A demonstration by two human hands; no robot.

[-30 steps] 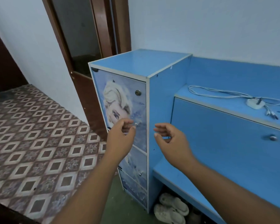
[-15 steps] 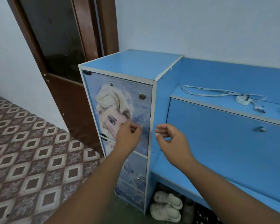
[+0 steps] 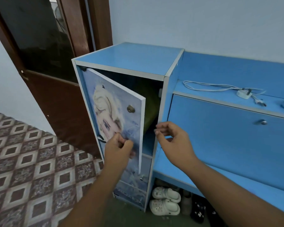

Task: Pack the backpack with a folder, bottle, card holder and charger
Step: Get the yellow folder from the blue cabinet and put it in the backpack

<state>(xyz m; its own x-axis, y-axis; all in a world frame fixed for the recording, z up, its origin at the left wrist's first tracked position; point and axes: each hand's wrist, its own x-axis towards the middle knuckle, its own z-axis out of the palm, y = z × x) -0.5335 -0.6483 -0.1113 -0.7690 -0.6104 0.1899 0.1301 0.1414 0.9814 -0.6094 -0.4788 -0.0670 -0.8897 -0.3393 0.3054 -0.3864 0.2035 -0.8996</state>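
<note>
A tall blue cabinet [image 3: 129, 59] stands ahead, its picture-printed door [image 3: 115, 112] swung partly out. My left hand [image 3: 118, 149] pinches the small knob low on that door. Inside the gap a dark green fabric thing [image 3: 152, 108] shows, possibly the backpack; most of it is hidden. My right hand [image 3: 172, 141] hovers by the cabinet's right front edge, fingers curled and apart, holding nothing. A white charger [image 3: 243, 94] with its coiled cable [image 3: 203, 86] lies on the blue shelf to the right. No folder, bottle or card holder is in sight.
A long blue unit with a knobbed flap [image 3: 262, 122] runs to the right. White clogs [image 3: 165, 200] and dark shoes sit under its bench. A brown wooden door [image 3: 56, 89] stands behind the cabinet. A patterned mat [image 3: 23, 169] covers the floor at left.
The cabinet door, shut before, has swung out toward me with my left hand on its knob. The view has moved closer and to the right.
</note>
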